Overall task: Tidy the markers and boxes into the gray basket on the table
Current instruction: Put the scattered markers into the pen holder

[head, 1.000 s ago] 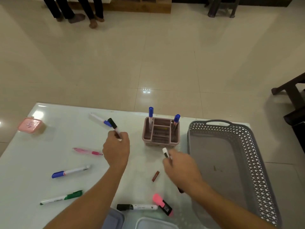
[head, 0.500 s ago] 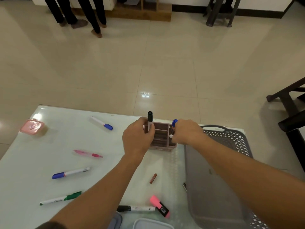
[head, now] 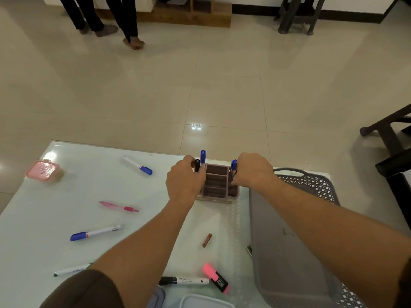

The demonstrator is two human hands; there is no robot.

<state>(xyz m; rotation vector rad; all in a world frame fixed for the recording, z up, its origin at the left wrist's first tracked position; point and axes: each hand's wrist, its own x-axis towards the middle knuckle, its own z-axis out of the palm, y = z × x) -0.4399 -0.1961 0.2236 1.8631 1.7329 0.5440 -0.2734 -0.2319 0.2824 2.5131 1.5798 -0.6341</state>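
Holding a black marker [head: 197,164], the left hand [head: 185,181] sits beside the box [head: 216,185]; the right hand [head: 252,170] hides its grip, so I cannot tell. Pushing hard could tip the box between both grips.

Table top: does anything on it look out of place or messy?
Yes. Pens lie loose at all angles: a pink pen, a blue-capped marker and another, a green marker, a pink highlighter. A small brown stick sits alone mid-table. Nothing looks spilled or broken.
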